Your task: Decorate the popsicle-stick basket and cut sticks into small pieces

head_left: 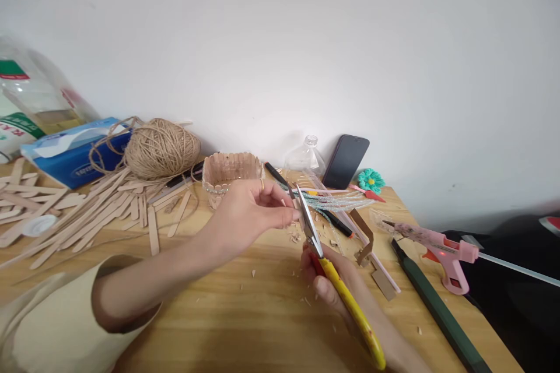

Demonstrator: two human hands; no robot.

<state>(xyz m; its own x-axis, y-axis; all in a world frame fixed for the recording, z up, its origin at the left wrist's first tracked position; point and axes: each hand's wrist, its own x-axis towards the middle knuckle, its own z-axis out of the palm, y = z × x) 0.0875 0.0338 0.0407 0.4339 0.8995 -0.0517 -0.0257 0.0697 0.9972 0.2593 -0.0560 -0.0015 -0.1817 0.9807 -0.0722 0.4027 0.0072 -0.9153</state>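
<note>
My left hand (249, 204) is closed, thumb and fingertips pinching a small pale piece of craft stick (297, 206), mostly hidden by the fingers. Around that piece stand the parted blades of a pair of scissors (311, 227). The scissors have a long yellow handle, and my right hand (326, 280) is wrapped round their grips. Behind my left hand sits a small basket (234, 168) built of rounded stick pieces with a beaded trim. Wood chips (296, 238) lie scattered on the table under the blades.
Loose craft sticks (105, 204) and a ball of twine (161, 148) lie left, beside a blue tissue pack (79, 157). Bead strings (336, 201), a phone (345, 160) and a teal flower (371, 180) are behind. A pink glue gun (446, 247) and a dark green tool (437, 303) lie right.
</note>
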